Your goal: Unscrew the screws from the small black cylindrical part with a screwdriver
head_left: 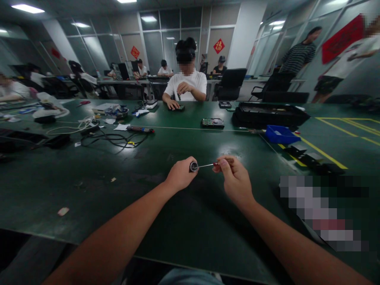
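My left hand (pixel 181 174) is closed around a dark cylinder (pixel 193 166), whose round end with a pale ring faces right. The cylinder's body is hidden in the fist, so I cannot tell its kind. My right hand (pixel 236 178) pinches a small screwdriver (pixel 206 165) by its reddish handle. Its thin metal shaft points left, with the tip at the cylinder's round end. Whether the tip is inside or only touching is too small to tell. Both hands are above the green tabletop (pixel 190 229).
Across the table sits a person (pixel 190 83) with both hands at a dark device. Ahead lies a hard drive (pixel 212 122). To the right are a black tray (pixel 270 114) and a blue bin (pixel 282 134). An electric screwdriver (pixel 139 129) and black cables (pixel 114 139) lie left.
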